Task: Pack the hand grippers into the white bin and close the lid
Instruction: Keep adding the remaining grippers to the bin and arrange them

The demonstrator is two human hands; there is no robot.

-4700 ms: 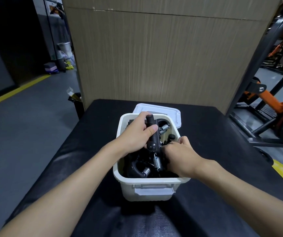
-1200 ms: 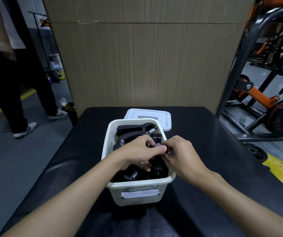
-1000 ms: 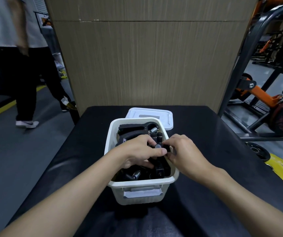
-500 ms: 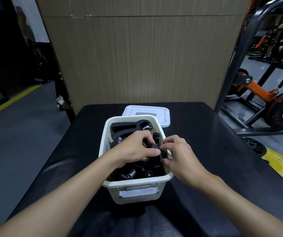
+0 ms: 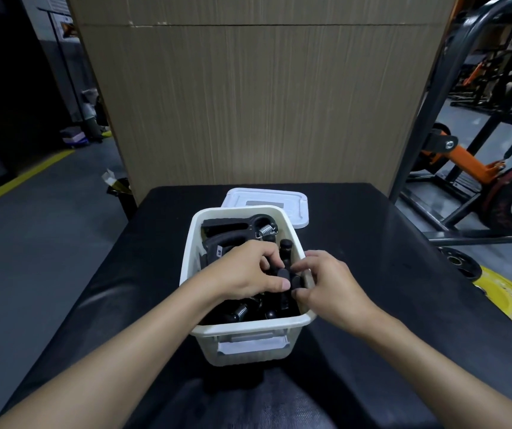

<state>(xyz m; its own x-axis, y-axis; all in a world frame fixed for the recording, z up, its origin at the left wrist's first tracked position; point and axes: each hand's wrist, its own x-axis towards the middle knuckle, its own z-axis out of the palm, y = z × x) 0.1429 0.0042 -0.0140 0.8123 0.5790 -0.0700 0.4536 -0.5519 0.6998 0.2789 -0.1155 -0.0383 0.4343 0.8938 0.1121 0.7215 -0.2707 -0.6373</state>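
- The left hand (image 5: 242, 274), over the white bin (image 5: 248, 335) on the black tabletop (image 5: 372, 243), curls its fingers round a black hand gripper (image 5: 284, 274).
- Other grippers (image 5: 236, 230) fill the bin; the lid (image 5: 267, 199) lies off at its 12 o'clock.
- The right hand (image 5: 332, 286), at 3 o'clock, seemingly pinches the same hand gripper.

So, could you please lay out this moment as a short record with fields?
bin: white bin, open, on the black padded bench
contents: black hand grippers with metal springs, piled nearly to the rim
lid: white lid, off, lying flat on the bench behind the bin
left hand: left hand inside the bin, fingers curled on a gripper handle
right hand: right hand at the bin's right rim, pinching apparently the same handle
stage: grippers in the bin, lid not yet on
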